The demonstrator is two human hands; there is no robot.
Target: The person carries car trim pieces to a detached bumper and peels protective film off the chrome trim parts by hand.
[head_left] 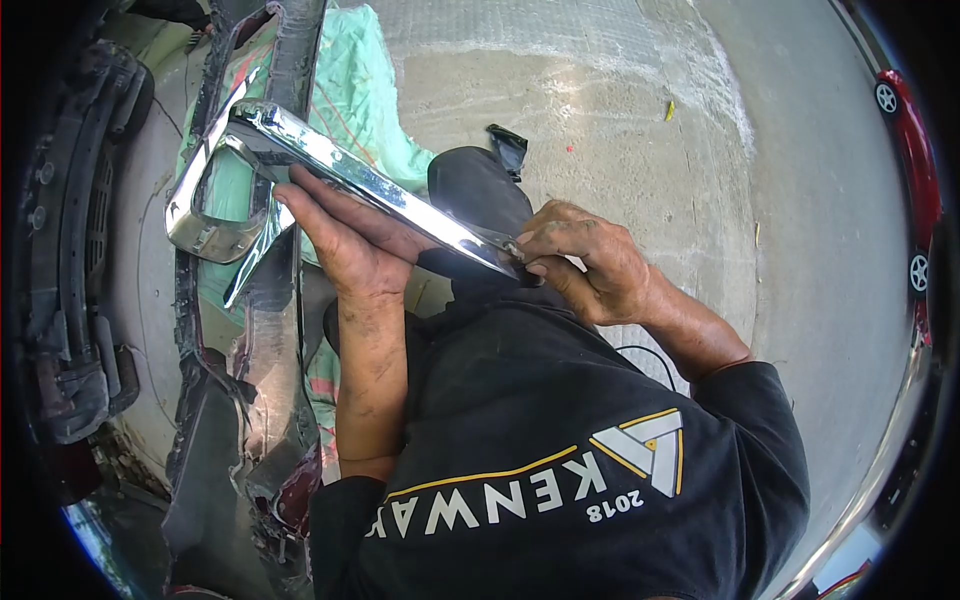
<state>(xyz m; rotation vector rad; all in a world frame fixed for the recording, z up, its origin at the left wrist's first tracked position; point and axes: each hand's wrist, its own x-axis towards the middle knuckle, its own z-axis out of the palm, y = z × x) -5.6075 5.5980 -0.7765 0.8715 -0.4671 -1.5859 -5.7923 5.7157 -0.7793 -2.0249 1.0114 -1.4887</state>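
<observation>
A shiny chrome car trim piece [360, 178], with a squared loop frame at its far left end and a long bar tapering to a point, lies across both hands. My left hand [355, 240] holds it from below, palm turned up and fingers running under the bar, partly hidden by it. At the pointed end, my right hand [590, 258] pinches the tip between thumb and fingers. Whether a small separate part is also in that pinch, I cannot make out.
A long, dark, worn bumper [270, 370] lies at the left, partly over a green plastic sheet [365, 90]. Another dark bumper part [75, 240] stands farther left. A small black piece [508, 150] rests on the concrete floor [600, 120]. A red car [910, 150] is at far right.
</observation>
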